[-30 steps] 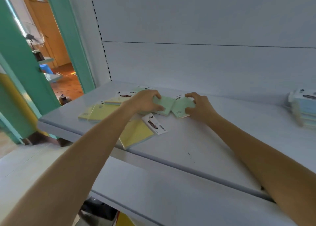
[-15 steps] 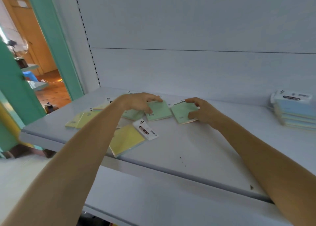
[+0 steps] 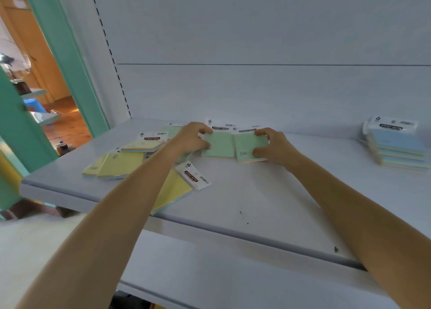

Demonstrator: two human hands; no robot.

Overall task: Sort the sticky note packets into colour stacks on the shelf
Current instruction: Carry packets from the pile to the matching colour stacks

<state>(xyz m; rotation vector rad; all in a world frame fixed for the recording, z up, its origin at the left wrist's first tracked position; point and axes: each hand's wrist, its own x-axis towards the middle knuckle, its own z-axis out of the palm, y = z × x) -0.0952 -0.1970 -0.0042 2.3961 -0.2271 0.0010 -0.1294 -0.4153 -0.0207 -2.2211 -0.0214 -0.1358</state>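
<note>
Two green sticky note packets lie side by side, edges touching, towards the back of the white shelf, one in each of my hands as I work from afar. My left hand curls round the left green packet, fingers hooked over its far edge and thumb set against its near side. My right hand pinches the right green packet in the same way, forefinger on the top edge and thumb at the near corner. Neither hand is spread wide, and each has a firm hold on one packet. I judge that the pair sit flush so that one can slide on top of the other and begin a green stack. The edge grip leaves the flat faces free to meet. To the left, the yellow packets lie loose and overlapping, not yet squared, one of them partly hidden under my left forearm near the shelf's front lip. Well apart on the right, the blue stack stands tidy against the back wall, which I take to be a colour already sorted. The green pair lies between the two, which suggests one colour to each stretch of shelf.
</note>
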